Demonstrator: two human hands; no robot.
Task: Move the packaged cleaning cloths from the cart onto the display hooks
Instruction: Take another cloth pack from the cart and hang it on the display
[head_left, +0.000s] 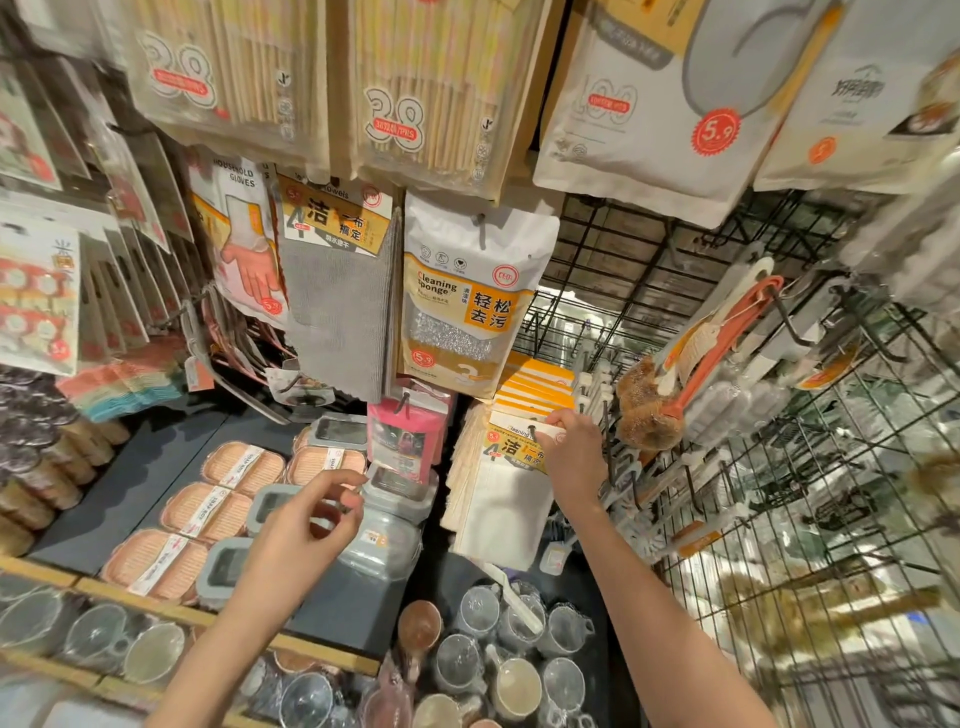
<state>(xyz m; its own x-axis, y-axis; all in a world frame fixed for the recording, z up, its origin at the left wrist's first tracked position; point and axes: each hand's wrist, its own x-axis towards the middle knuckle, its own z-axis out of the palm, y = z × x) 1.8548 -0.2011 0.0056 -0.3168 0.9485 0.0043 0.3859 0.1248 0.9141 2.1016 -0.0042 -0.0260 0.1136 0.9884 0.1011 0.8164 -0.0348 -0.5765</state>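
Step in hand, as I judge it: seating a pack on its hook. Right hand (574, 451) is pinched on the header card of the front white cloth pack (506, 493), fingers closed over the card's upper right corner, beside the hook (532, 432) that shows through the card's hole. The pack hangs at the front of a row of like packs (535, 387), yellow headers stacked behind it, low on the wire grid panel (649, 270), just right of the pink package (408, 441). Long axis runs top to bottom: header up, white cloth hanging down, printed face toward the camera. Left hand (306, 525) hovers empty over the grey lidded containers (387, 519), thumb and fingers curled near each other, holding nothing. The cart is not in view. Next move likely calls for pushing the card back along the hook, letting go, then fetching another pack.
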